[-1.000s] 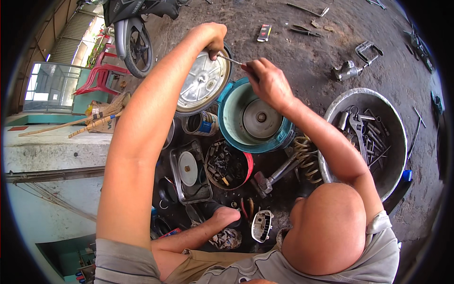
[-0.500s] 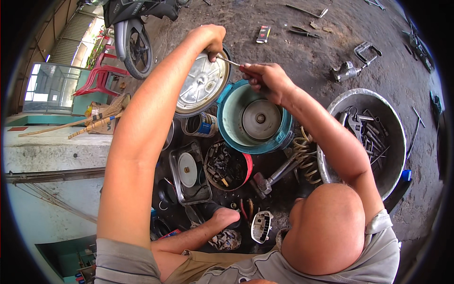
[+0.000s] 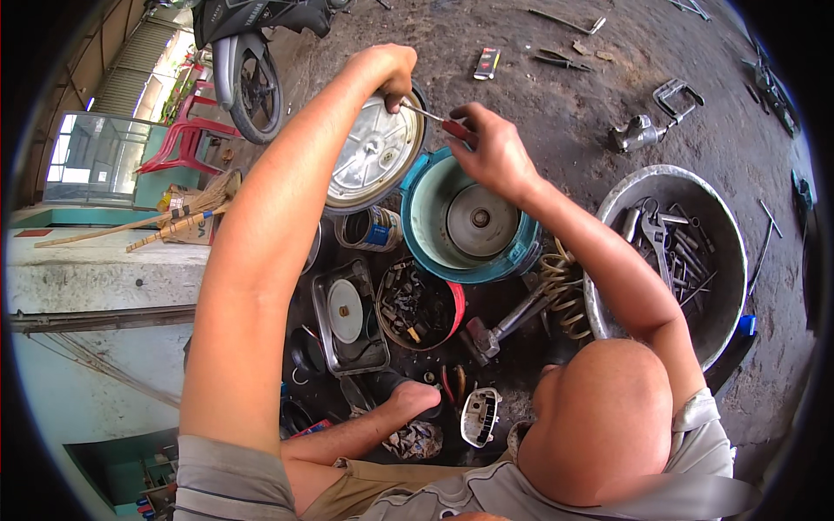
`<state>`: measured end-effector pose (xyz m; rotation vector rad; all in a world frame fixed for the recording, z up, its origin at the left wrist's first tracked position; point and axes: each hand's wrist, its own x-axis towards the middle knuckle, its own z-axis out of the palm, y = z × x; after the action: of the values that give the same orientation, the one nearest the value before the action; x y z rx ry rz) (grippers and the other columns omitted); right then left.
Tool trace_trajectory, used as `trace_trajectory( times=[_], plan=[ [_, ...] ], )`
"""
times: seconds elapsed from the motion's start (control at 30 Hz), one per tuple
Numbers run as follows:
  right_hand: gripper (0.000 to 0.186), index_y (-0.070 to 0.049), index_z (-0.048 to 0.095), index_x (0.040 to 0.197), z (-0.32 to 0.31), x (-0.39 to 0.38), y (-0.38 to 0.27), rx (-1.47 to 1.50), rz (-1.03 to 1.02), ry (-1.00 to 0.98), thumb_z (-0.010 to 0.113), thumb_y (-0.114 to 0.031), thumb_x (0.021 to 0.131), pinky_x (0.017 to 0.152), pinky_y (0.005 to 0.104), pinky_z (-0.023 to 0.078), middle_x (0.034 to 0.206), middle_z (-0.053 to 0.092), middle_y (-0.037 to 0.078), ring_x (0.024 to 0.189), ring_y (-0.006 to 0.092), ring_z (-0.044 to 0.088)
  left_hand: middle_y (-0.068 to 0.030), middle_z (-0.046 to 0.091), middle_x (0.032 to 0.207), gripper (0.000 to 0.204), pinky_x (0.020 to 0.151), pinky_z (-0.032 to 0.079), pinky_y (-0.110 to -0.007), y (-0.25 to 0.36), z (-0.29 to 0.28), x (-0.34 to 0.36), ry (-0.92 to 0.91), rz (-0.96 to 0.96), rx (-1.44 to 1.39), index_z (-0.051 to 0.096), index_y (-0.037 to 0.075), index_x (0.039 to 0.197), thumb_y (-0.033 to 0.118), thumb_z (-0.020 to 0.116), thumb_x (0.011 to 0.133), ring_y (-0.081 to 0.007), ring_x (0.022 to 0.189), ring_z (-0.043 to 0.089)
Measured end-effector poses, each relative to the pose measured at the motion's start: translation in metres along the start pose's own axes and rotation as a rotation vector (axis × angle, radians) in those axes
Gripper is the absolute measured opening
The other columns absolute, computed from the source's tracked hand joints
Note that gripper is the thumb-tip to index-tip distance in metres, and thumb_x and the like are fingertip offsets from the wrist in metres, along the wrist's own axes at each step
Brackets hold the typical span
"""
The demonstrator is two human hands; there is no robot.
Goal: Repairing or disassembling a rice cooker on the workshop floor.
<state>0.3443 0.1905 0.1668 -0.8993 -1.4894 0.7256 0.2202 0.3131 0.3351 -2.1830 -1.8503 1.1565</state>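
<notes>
A round metal lid [image 3: 375,156] with a dark rim stands tilted beside the blue-green tub [image 3: 415,239]. My left hand [image 3: 395,71] is bent over the lid's far edge, closed on it, with its fingertips by the tip of a screwdriver [image 3: 458,130]. The screwdriver's red handle is in my right hand [image 3: 497,154], between thumb and fingers, and its shaft points left toward the lid. Above the tub's far rim, the right hand has its index finger raised and bent. Inside the tub lies a round grey metal disc [image 3: 480,219].
A large metal basin [image 3: 738,252] of wrenches stands at right. Nearer lie a bucket of dark parts [image 3: 421,304], a metal tray [image 3: 375,358], a hammer [image 3: 483,340] and a coiled hose [image 3: 569,291]. Pliers [image 3: 560,59], a small box [image 3: 486,62] and a clamp [image 3: 678,94] lie farther off.
My right hand's fingers have loosened and spread along the screwdriver handle, with the index finger lifted. The left hand and the lid have stayed nearly in place.
</notes>
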Motion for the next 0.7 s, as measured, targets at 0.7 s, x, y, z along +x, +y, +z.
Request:
trace_trajectory(
  times=[0.7],
  plan=[
    [0.021,0.004,0.076,0.108,-0.006,0.009,0.005,0.280,0.211,-0.075,0.071,-0.016,0.101,0.060,0.0285,0.051,0.090,0.075,0.007,0.068,0.0113,0.062,-0.0179,0.076,0.123,0.049,0.094,0.061,-0.048,0.000,0.001,-0.002,-0.007,0.005,0.016,0.079,0.001,0.116,0.009,0.094,0.069,-0.0343,0.114,0.074]
  ],
)
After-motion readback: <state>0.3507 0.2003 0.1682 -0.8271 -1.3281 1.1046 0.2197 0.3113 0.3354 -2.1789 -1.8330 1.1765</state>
